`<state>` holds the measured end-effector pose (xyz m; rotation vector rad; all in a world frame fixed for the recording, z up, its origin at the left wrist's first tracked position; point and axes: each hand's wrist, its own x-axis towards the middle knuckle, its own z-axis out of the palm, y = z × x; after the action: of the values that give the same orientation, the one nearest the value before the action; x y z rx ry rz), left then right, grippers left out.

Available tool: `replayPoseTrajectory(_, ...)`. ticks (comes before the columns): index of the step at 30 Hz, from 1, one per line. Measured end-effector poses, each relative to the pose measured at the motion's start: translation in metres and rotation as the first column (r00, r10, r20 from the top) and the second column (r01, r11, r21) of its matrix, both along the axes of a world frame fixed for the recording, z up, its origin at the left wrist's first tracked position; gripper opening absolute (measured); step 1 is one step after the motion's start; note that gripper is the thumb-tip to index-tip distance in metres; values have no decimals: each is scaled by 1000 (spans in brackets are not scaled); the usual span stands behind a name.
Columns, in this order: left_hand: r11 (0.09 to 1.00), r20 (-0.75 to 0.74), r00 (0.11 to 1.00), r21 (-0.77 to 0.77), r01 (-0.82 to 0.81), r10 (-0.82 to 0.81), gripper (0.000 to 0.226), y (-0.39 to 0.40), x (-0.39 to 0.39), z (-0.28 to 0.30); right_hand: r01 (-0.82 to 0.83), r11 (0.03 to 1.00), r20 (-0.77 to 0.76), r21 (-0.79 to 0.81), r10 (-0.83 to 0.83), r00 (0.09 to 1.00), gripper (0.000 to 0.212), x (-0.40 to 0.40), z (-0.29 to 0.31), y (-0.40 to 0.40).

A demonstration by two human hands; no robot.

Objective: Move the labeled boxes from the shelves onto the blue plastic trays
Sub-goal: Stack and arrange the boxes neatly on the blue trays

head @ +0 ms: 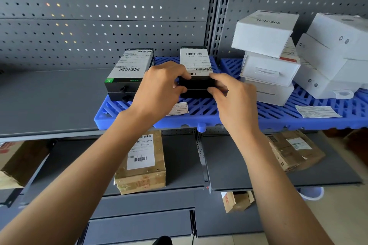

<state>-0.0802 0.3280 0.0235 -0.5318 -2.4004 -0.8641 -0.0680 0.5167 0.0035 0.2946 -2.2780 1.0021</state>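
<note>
Both forearms reach in; left hand [159, 89] and right hand [231, 95] pinch the ends of the black labeled box [196, 71] on the blue tray [139, 119]; best squared beside its neighbour before letting go.

The left hand [159, 93] and right hand [233, 99] cover the front corners of the black box [197, 85], so the fingertips' contact is unseen; label print (barcodes aside) is too small to read; the white boxes [338, 45] run off the right edge; a cardboard box [12, 165] is cut off at the left edge.
</note>
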Motion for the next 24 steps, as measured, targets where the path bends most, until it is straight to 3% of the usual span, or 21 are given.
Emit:
replayPoseTrajectory(9, 994, 19, 1000, -108, 16, -14, 31, -15, 0, 7, -83, 997, 147, -3, 83, 986, 34, -8, 13, -6)
replayPoseTrajectory(16, 985, 55, 998, -169, -20, 30, 34, -26, 2, 15, -117, 993, 159, -24, 119, 980, 34, -8, 15, -17)
replayPoseTrajectory(24, 993, -17, 999, -116, -35, 33, 32, -28, 5, 5, -117, 992, 110, -48, 121, 987, 34, -5, 10, -20)
